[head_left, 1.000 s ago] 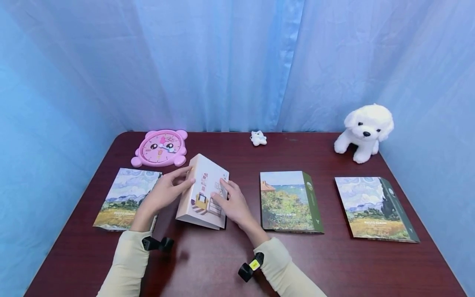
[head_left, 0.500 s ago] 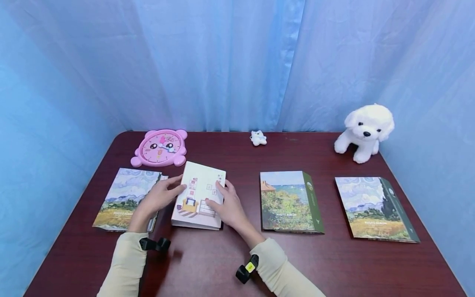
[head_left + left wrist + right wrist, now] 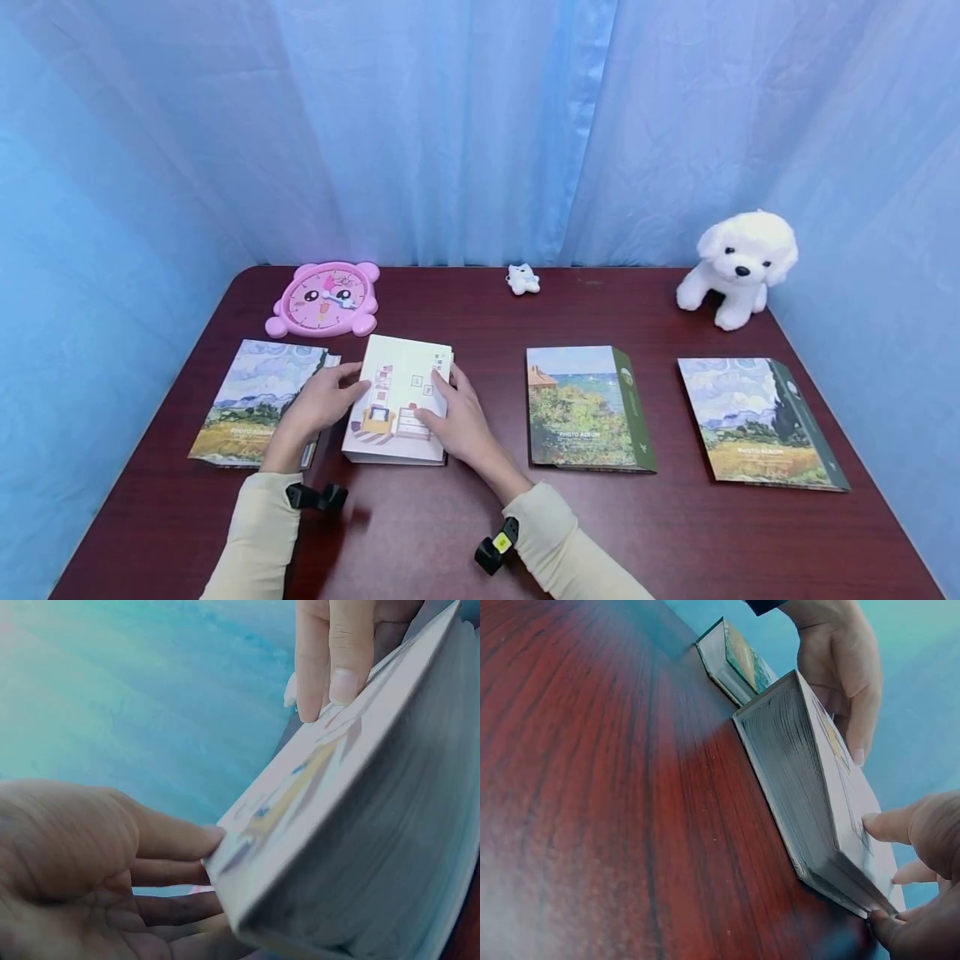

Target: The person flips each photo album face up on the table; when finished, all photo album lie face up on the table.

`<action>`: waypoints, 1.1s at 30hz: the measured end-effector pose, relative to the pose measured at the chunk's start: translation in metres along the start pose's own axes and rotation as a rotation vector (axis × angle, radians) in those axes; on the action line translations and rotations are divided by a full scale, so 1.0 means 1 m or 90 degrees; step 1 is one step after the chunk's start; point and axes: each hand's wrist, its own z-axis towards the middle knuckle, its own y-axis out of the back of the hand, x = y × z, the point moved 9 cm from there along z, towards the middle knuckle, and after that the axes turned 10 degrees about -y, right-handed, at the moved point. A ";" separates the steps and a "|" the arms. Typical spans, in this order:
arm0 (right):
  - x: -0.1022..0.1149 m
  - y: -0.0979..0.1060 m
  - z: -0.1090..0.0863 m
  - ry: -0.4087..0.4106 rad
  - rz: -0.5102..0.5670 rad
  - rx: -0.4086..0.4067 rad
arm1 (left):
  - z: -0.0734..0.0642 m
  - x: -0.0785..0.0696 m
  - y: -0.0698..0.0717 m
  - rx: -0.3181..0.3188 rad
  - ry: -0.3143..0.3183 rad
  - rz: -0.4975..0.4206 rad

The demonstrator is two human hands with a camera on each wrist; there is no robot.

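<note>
White photo album [image 3: 398,402] lies almost flat on the surface [image 3: 465,533], left of frame centre, left hand [image 3: 321,402] touching its left edge, fingers relaxed, right hand [image 3: 455,419] pinching its right cover edge; release not yet done.

Even, soft light fills the head view, bluish from the curtain [image 3: 450,125] behind, with a faint pink cast at 10 o'clock near the clock [image 3: 324,298]. Shadows are short and soft, falling toward 6 o'clock under the sleeves on the table [image 3: 420,533]. Straight edges bow slightly toward the corners. The left wrist view is dim, hazy and out of focus across the album [image 3: 360,825]. The right wrist view is sharper at centre, with a pale sheen on the wood at 9 o'clock and blur at 5 o'clock.
</note>
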 end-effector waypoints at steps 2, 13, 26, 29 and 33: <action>0.001 -0.001 -0.001 0.007 -0.011 0.001 | 0.000 -0.002 0.001 -0.001 -0.005 0.018; 0.005 -0.005 -0.004 0.038 -0.037 -0.007 | -0.002 0.005 0.005 -0.014 0.018 0.043; 0.004 0.020 -0.006 0.058 0.013 -0.016 | -0.006 -0.018 0.022 -0.114 -0.001 0.079; 0.001 0.035 -0.005 0.056 0.018 -0.034 | -0.006 -0.027 0.022 -0.128 -0.010 0.053; -0.008 0.058 -0.004 0.038 0.016 -0.065 | -0.005 -0.038 0.014 -0.129 -0.026 0.008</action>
